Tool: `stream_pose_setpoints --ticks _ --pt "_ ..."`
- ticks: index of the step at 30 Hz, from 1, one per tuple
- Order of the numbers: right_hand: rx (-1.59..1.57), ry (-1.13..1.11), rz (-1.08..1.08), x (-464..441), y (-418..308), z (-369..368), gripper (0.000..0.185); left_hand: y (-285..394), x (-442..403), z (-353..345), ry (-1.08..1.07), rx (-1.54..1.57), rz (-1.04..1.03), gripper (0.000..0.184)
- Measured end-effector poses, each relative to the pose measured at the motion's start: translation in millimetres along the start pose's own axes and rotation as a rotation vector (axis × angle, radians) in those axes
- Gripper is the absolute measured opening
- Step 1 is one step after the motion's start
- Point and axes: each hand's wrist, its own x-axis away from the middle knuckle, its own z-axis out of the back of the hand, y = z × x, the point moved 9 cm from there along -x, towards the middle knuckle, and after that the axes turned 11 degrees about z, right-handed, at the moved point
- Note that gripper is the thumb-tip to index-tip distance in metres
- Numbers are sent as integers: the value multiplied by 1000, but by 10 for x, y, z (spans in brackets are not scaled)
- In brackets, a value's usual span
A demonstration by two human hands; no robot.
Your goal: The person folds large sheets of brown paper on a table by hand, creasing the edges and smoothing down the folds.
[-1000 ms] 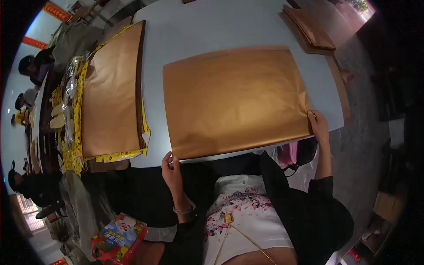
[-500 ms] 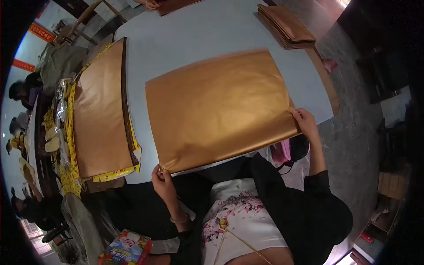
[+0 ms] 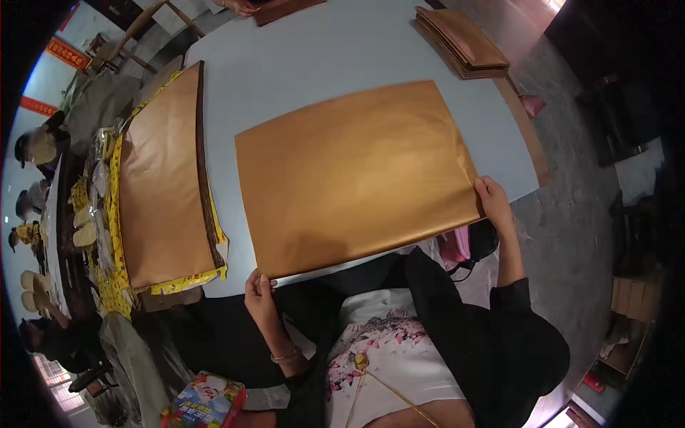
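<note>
With the fingers (image 3: 252, 279) of the left hand (image 3: 262, 299) drawn together, pinches the near left corner of a gold-brown paper sheet (image 3: 349, 171). With the fingers of the right hand (image 3: 494, 202) closed likewise, grips the near right corner, holding the near edge fairly straight between the two. Shows a smoother left corner than half a second ago, with the small creases beside the left hand now eased out; suggests a flatter, better-squared sheet, though with a slight ripple left near the right hand. Lies mostly on the pale bench (image 3: 314, 57), close along the near side, just in front of a white patterned top (image 3: 399, 357) and a black jacket (image 3: 499, 328).

To the left, across a strip of bench, neighbours a stack of brown sheets (image 3: 160, 178) edged with yellow patterned wrapping (image 3: 193, 284). Toward the far right, shares the bench with a pile of brown paper pieces (image 3: 464, 39). At the far side, takes in a co-worker's hand (image 3: 246, 8) beside another brown piece (image 3: 289, 10), both cut off at the top. Below the right hand, includes a pink bag (image 3: 455, 246); at lower left, a colourful printed carton (image 3: 203, 403). Reaches, farthest left, to red banners (image 3: 68, 53).
</note>
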Motion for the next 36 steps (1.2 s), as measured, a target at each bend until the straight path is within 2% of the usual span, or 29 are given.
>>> stream_pose_setpoints --ticks 10,12,16,18,24,30,36 --pt "-12 56 -39 24 -122 34 33 41 -3 -44 -21 17 -103 25" --pt "-1 75 -27 15 -125 36 33 81 38 -32 67 -161 -86 24" --pt "96 11 -76 17 -133 12 33 147 94 -53 112 -186 -110 24" --pt "204 82 5 -5 -102 27 31 197 111 -65 142 -315 -170 23" --pt "253 95 -23 13 -174 38 34 284 158 -94 188 -380 -173 23" --pt "253 71 -5 -9 -157 23 33 184 103 -62 159 -289 -169 23" --pt "279 19 -72 -24 -139 12 32 205 111 -62 172 -368 -187 24"
